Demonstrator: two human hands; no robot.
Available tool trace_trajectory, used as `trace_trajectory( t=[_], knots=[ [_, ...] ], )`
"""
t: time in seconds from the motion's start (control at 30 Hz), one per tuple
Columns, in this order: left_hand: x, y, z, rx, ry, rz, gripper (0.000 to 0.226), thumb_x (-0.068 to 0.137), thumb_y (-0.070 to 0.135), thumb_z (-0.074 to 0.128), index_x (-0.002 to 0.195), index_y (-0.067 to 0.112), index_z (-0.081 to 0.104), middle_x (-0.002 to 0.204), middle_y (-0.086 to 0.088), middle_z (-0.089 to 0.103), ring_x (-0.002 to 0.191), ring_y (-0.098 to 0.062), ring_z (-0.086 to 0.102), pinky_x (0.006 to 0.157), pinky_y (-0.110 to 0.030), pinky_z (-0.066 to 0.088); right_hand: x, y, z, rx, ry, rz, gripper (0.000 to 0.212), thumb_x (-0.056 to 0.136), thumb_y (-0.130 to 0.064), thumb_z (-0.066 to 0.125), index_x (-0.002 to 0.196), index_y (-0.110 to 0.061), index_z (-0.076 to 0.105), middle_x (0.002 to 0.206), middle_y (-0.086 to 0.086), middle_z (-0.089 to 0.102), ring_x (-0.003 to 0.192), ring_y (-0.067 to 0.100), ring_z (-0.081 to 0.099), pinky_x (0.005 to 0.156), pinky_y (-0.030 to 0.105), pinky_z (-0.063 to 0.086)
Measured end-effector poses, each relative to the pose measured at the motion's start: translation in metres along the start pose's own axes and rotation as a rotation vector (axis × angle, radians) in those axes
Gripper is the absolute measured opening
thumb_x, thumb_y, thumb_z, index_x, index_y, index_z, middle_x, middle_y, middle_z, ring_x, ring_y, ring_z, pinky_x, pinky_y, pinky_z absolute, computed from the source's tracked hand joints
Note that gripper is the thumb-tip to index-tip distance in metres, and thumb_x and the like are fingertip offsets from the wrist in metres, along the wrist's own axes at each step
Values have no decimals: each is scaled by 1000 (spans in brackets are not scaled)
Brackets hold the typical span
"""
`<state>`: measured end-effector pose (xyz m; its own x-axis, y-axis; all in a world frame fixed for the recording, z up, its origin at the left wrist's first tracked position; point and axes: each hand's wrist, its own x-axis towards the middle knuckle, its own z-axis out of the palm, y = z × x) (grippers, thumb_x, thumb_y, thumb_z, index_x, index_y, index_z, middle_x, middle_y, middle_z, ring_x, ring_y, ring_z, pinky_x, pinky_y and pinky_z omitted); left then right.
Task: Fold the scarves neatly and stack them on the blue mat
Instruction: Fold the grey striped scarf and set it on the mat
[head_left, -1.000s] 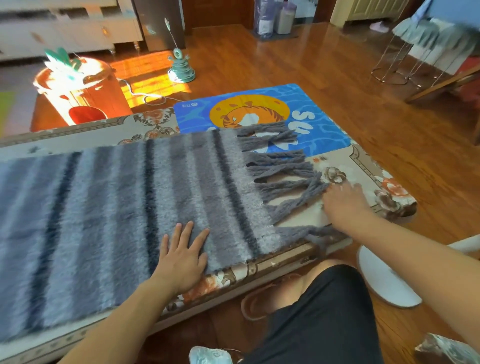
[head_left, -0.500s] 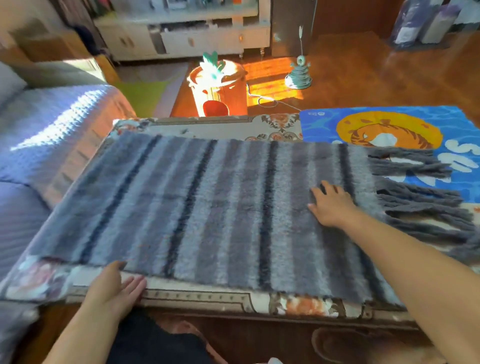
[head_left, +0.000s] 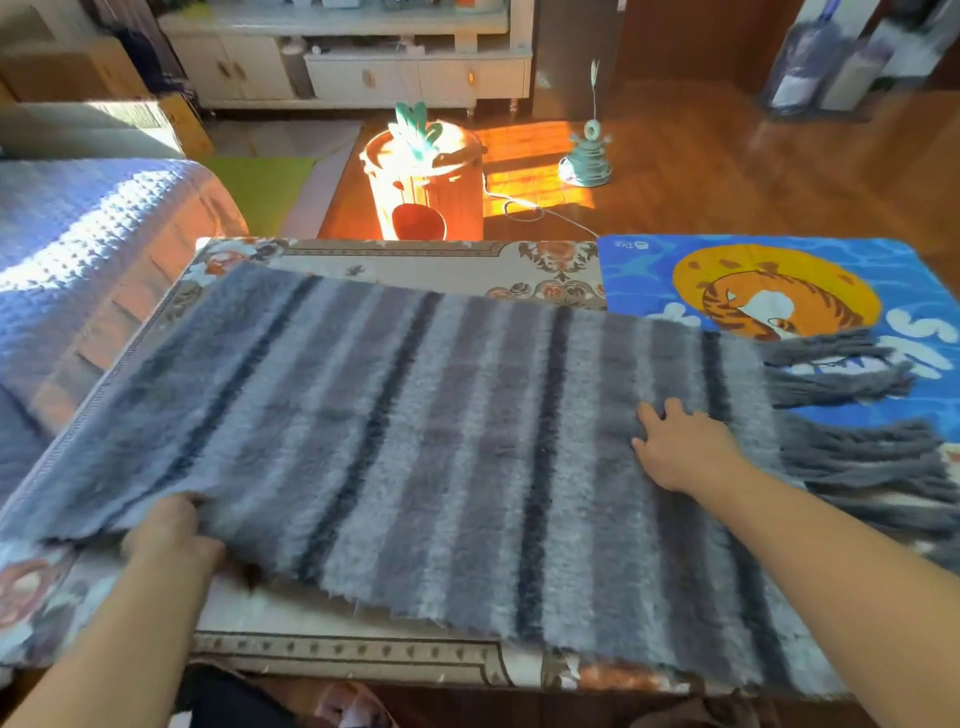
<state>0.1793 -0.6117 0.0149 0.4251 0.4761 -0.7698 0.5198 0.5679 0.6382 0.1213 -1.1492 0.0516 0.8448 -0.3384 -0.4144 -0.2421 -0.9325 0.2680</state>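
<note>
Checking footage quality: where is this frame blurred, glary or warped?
Head view: sun glare on the floor and bucket; bottles top right smeared by motion blur; wide-angle bending at the edges; scarf and both hands reasonably sharp.

Strong sunlight comes in low from the far side, blowing out a patch of the wooden floor (head_left: 535, 171) and the orange bin (head_left: 426, 187). The near foreground is dimmer. The far corners are smeared with blur, and edges bow from the wide lens.
</note>
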Motion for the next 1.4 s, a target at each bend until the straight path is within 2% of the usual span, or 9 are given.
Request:
trace_trajectory(
  t=[0.13, 0.23, 0.37, 0.5, 0.8, 0.97, 1.1, 1.27, 1.4],
  knots=[
    [35, 42, 18, 44, -95, 94, 30, 74, 13, 61, 104, 16, 63, 110, -9, 71, 104, -27, 70, 78, -50, 58, -24, -8, -1, -164, -218, 14, 39, 95, -25, 47, 133, -18, 53, 135, 7, 58, 119, 30, 58, 98, 40, 51],
    [0, 60, 57, 87, -256, 103, 11, 97, 22, 55, 100, 17, 64, 72, -1, 73, 76, -17, 68, 72, -37, 60, -44, -18, -8, -351, -515, -49, 42, 91, -24, 56, 131, -13, 63, 134, 6, 62, 118, 27, 62, 104, 43, 47],
    [-30, 88, 137, 218, -426, 257, 20, 107, 17, 45, 98, 14, 62, 68, 0, 73, 63, -13, 71, 69, -30, 61, -53, -40, -45, -315, -698, -173, 32, 104, -18, 43, 105, 5, 66, 98, 29, 68, 60, 13, 68, 73, 35, 55],
    [-81, 126, 239, 196, -690, 493, 25, 102, 10, 51, 124, 9, 63, 103, -10, 74, 92, -22, 74, 66, -34, 62, -27, -39, -72, 186, -497, -89, 72, 99, -49, 53, 156, -15, 25, 154, 13, 37, 101, 29, 60, 70, 34, 61],
    [-244, 177, 290, 58, -1122, 699, 34, 101, 10, 53, 132, -3, 58, 113, -18, 73, 109, -30, 71, 89, -42, 59, 5, -28, -81, 1321, -283, -26, 75, 98, -51, 56, 159, -34, 16, 166, -3, 18, 148, 25, 28, 113, 42, 33],
    [-256, 30, 217, 1118, -1313, 971, 29, 93, -3, 54, 77, 21, 60, 78, 6, 58, 86, -11, 58, 80, -25, 43, -4, 28, -54, 1824, -352, 57, 40, 102, -50, 47, 130, -22, 53, 151, 5, 45, 122, 34, 53, 106, 51, 41],
    [-200, -120, 133, 1861, -1594, 976, 50, 83, -8, 47, 108, 24, 77, 121, 20, 69, 126, 0, 53, 118, -36, 34, -26, 101, -29, 2123, -311, 221, 60, 101, -58, 38, 137, -11, 49, 140, 24, 54, 120, 48, 57, 103, 60, 42],
    [-156, -124, 78, 1563, -1301, 1430, 53, 91, 23, 48, 140, 41, 54, 157, 19, 37, 154, -5, 12, 126, -41, 10, -45, 150, -11, 2118, -358, 249, 73, 91, -69, 49, 138, -14, 51, 135, 27, 57, 116, 51, 61, 102, 63, 42],
    [-127, -101, 71, 1539, -624, 1424, 78, 87, 29, 62, 157, 34, 27, 163, -6, 23, 150, -33, 20, 119, -53, 26, -41, 139, -14, 1963, -329, 185, 85, 75, -76, 66, 137, -20, 51, 134, 18, 60, 112, 45, 65, 102, 65, 43]
  ],
)
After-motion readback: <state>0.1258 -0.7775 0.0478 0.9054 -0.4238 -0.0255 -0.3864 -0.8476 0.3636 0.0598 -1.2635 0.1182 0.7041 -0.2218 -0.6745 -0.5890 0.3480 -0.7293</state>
